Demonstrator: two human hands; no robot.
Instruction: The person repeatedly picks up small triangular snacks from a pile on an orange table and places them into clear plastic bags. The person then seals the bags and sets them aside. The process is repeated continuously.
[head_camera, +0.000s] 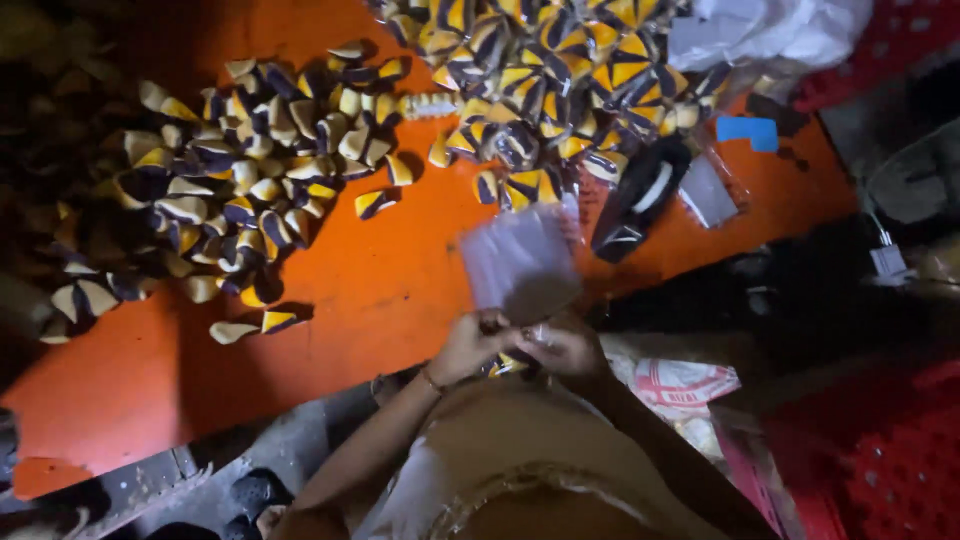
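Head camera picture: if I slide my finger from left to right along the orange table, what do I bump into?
Loose heap of yellow, cream and dark wedge pieces → clear plastic bag held up by both hands → black tape roll → small blue card → red crate.

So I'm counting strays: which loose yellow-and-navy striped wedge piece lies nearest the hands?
The lone yellow-and-navy striped wedge piece at the heap's lower edge on the orange surface, beside a pale one, closest to the left hand.

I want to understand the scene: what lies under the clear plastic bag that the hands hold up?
Under the clear plastic bag the orange table shows, blurred. Both hands grip its lower edge. A yellow and dark piece sits below them, mostly covered.
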